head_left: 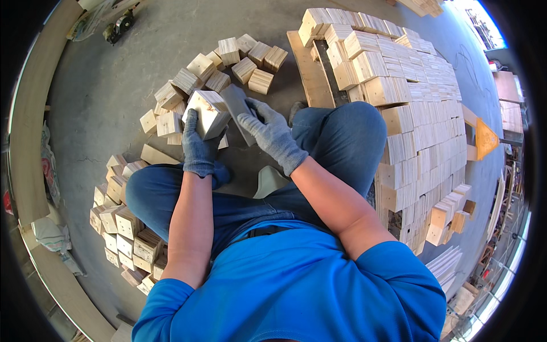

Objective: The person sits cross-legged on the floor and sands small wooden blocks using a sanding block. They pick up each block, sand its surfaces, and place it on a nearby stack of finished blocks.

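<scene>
Left hand (pixel 200 153), grey-gloved: thumb and partly hidden fingers clasping a pale, squared wooden block (pixel 208 115) near loose, pale wooden cubes (pixel 186 81); a loosening grip might be dropping it. Right hand (pixel 269 130), grey-gloved: fingers pinching a flat, grey slab (pixel 236 102) beside the block; slipping might be scraping the left hand. Legible writing: none showing.
</scene>
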Motion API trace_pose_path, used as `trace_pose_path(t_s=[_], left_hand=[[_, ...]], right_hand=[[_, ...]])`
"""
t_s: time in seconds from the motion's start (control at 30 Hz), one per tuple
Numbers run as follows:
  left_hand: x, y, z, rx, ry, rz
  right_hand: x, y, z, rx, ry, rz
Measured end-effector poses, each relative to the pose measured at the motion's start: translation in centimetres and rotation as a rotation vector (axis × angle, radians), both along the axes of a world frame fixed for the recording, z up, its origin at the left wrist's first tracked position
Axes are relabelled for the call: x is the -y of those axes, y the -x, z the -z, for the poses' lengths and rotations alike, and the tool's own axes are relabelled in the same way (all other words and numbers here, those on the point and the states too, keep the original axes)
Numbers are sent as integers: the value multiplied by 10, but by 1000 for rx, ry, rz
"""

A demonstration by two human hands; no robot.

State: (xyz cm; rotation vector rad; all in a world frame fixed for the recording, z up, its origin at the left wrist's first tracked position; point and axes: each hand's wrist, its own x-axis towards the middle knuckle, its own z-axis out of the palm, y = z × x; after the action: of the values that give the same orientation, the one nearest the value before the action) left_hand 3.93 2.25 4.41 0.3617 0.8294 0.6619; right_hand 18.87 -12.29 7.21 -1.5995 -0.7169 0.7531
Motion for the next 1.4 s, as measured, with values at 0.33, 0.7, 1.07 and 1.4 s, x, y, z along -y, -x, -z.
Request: trace_pose_path(t_s=[0.33,0.7,1.07,1.4], left_hand=[[39,-10,-22,-85,7,237],[7,1,13,35,-15,197],[37,-8,-22,5,-35,266],[18,-1,6,247,111,288]], right_hand=[[-24,-46,-5,276,257,21],[13,0,-23,368,163,-109],[-9,-47,-20,373,138,-53],[6,-16,-21,600,49,-63]])
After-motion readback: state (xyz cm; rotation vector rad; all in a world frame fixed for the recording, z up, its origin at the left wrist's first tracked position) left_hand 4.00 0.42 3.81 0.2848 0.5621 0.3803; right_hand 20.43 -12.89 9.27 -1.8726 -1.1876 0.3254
